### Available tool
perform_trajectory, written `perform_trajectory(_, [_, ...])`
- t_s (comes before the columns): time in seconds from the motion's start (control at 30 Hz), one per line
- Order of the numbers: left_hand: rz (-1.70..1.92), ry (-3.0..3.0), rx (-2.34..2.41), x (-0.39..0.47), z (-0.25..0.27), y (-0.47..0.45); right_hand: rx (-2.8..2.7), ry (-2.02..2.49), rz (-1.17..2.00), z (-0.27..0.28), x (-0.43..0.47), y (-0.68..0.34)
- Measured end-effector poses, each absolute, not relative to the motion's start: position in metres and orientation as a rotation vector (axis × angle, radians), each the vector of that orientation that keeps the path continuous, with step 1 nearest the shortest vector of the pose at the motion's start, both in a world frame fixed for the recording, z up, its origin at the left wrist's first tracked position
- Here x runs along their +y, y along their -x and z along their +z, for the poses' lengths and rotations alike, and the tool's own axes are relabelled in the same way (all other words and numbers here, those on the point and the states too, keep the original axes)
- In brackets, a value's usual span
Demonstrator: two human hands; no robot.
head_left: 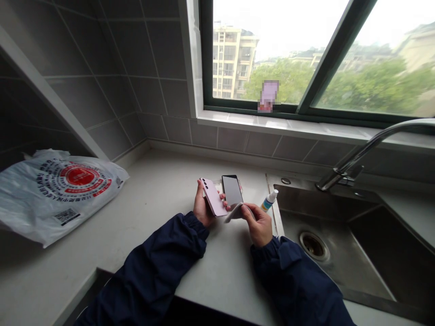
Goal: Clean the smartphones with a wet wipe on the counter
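Observation:
My left hand is wrapped round a pale pink smartphone, its back and camera lenses facing up. Between the thumb and fingers of my right hand is a grey cloth, its loose end hanging close to the phone's lower edge. A second smartphone with a dark frame lies on the counter just beyond my hands, and something pale and flat shows partly from under it. Beside my right hand a small spray bottle with a white cap and a blue-and-yellow label stands by the sink.
A steel sink with a chrome faucet takes up the right side. On the left, a white plastic bag with red and black print lies on the pale counter. A tiled wall and a window rise behind.

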State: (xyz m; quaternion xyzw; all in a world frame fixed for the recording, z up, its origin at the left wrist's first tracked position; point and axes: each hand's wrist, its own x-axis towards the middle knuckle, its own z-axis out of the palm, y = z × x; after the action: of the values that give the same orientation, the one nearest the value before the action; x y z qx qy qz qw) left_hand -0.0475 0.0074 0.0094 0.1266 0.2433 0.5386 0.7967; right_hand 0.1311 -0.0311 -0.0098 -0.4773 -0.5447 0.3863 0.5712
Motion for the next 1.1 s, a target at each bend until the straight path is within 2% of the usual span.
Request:
perform_trajectory(0.57, [1.430, -0.432, 0.798, 0.017, 0.014, 0.056, -1.320, 1.127, 0.980, -0.018, -0.030, -0.132])
perform_trajectory(1.1, [1.291, -0.481, 0.924, 0.024, 0.003, 0.062, -1.362, 1.098, 1.034, -0.018, -0.031, -0.130])
